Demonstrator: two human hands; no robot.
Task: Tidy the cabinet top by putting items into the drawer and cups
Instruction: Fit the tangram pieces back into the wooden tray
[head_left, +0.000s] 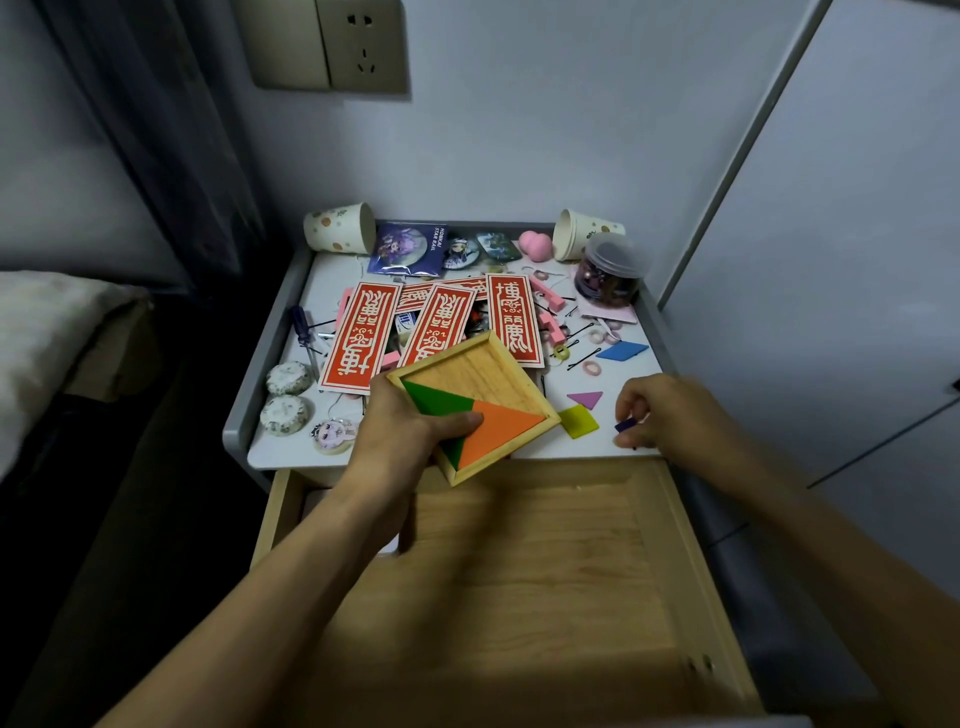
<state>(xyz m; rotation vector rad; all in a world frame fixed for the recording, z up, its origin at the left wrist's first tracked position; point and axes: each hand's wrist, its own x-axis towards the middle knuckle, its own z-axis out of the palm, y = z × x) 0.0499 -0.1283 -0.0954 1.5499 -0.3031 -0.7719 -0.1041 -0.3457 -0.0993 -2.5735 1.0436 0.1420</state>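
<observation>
Cups (340, 228) behind cards (358, 335); drawer (545, 571) before

Head view: close, forward-down over cabinet top (291, 457).

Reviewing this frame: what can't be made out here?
Head view only.
- The dark blue piece: mostly covered by the right hand pinching it; shape unclear.
- Whatever lies under the red cards: covered.
- The clear jar: contents too small, blurred.
- The drawer: back-left corner hidden by the left hand and the wooden tray it holds.
</observation>
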